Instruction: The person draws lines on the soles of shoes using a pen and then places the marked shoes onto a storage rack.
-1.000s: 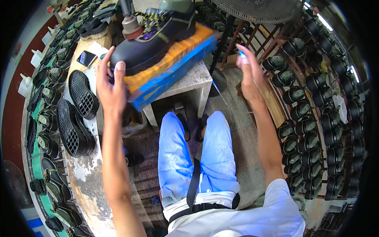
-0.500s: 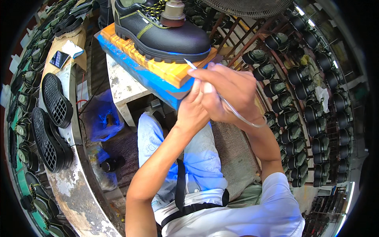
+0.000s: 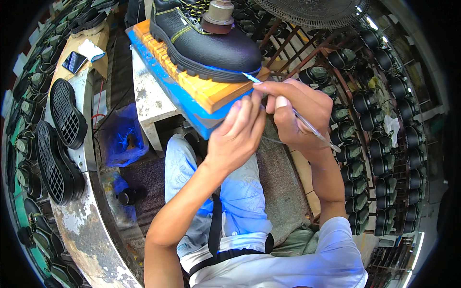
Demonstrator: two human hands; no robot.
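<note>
A black safety shoe (image 3: 218, 50) with yellow-trimmed seams and laces sits on a yellow wooden board (image 3: 221, 93) over a blue base. From above, a metal press foot (image 3: 219, 17) bears down on its top. My right hand (image 3: 305, 108) pinches a slim, pen-like tool (image 3: 253, 78) with a pale tip. That tip touches the line between upper and sole, near the toe. Behind the grip a thin clear rod or tube (image 3: 314, 129) runs toward the wrist. My left hand (image 3: 235, 137), fingers stretched out, rests against the blue base's near corner, close beside the right hand.
On the left, a curved, worn bench (image 3: 103, 245) carries black soles (image 3: 57, 163) and a phone (image 3: 73, 62). A blue-lined bin (image 3: 126, 139) stands below. Racks hold several shoes (image 3: 377, 149) on the right. A fan (image 3: 312, 12) hangs at the top.
The tool's tip has moved right along the sole line toward the front of the toe. My left hand has come away from under my right hand, its fingers now straighter. The view has shifted slightly.
</note>
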